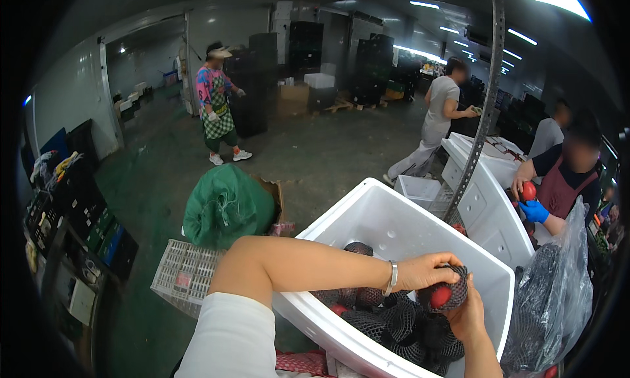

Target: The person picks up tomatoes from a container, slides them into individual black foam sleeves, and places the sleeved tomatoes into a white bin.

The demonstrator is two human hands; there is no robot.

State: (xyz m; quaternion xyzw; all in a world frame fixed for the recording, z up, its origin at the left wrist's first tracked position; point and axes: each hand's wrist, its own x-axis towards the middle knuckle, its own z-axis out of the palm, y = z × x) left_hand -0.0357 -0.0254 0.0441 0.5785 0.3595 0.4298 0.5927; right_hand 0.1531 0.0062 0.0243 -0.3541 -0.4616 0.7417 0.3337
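Both my hands hold one round red fruit (440, 297) in a black foam net sleeve, over the right part of a white foam box (393, 230). My left hand (425, 274), with a silver bracelet at the wrist, grips it from above and the left. Around its right and lower side lies my right hand (467, 309). Beneath them in the box are several black foam net sleeves (401, 324) and more netted red fruits (358, 295). Which kind of fruit it is, I cannot tell.
A clear plastic bag of black net sleeves (541, 299) stands right of the box. A metal post (480, 127) rises behind it. At the right, a co-worker (561, 181) handles a red fruit. A green sack (229, 205) and a white plastic crate (189, 269) are at the left.
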